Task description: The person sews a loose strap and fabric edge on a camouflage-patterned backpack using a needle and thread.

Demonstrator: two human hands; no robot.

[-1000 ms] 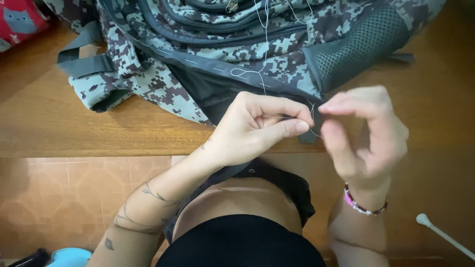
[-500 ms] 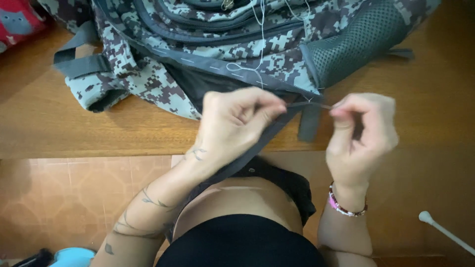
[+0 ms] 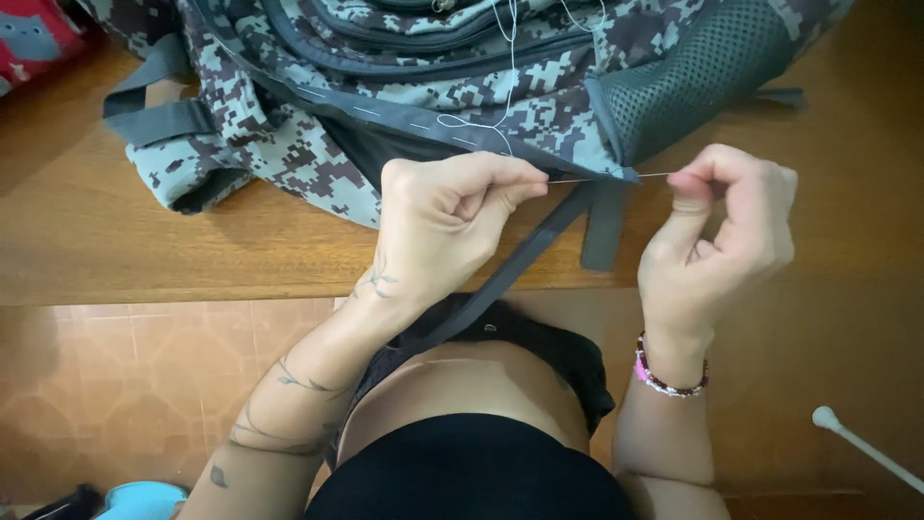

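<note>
I see L hand [image 3: 448, 217] pinching the grey-brown camo fabric backpack [image 3: 462, 77] edge on the wooden worktop [image 3: 144, 250]; R hand [image 3: 722, 226], just right, grips a thin metal needle [image 3: 645, 175] w/ white thread [image 3: 505, 58].

The grey-and-brown camouflage cloth backpack [image 3: 404, 87] looked matt and woven, its side pocket coarse mesh; the brown wooden desk [image 3: 144, 250] was smooth, faintly glossy; the thin needle [image 3: 647, 175] was shiny metal.

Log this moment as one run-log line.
left hand: pinches grey trim of camouflage backpack | right hand: pinches needle, drawn out to the right | white thread: loops over backpack | surface: wooden table
</note>
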